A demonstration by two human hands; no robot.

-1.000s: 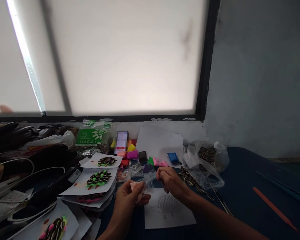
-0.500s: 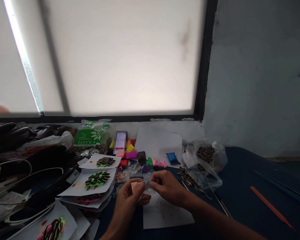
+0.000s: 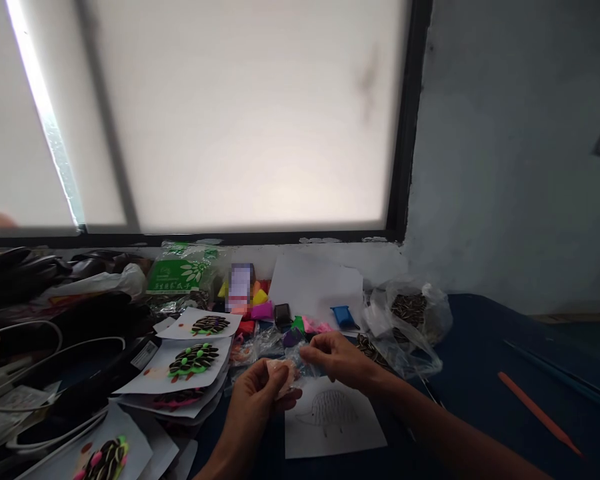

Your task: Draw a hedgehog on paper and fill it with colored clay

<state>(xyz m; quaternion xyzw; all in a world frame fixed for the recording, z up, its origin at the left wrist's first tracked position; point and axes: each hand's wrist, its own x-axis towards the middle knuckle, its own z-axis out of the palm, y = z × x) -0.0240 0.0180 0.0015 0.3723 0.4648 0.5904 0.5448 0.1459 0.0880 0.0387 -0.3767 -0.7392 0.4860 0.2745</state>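
Observation:
A pale pink lump of modelling clay [image 3: 285, 371] in clear plastic is pinched between the thumb and fingers of my left hand [image 3: 263, 389]. My right hand [image 3: 336, 358] is closed, its thumb and forefinger on the clear wrapper [image 3: 307, 367] beside the clay. Below both hands lies a white paper [image 3: 300, 443] with a pencil drawing of a hedgehog [image 3: 330, 408]. Just behind the hands are crumpled plastic wrappers [image 3: 269, 341] and a purple piece of clay [image 3: 293, 337].
Hedgehog cards [image 3: 195, 360] covered in seeds are stacked at left. Coloured clay packets [image 3: 263, 310] and a blue one [image 3: 343, 316] stand behind. Right are a plastic bag of sunflower seeds [image 3: 410, 310], loose seeds [image 3: 373, 350] and an orange tool [image 3: 537, 410].
My right hand has risen slightly away from the paper, exposing more of the hedgehog drawing. The wrapper is pulled out a little, and more of the pink clay shows.

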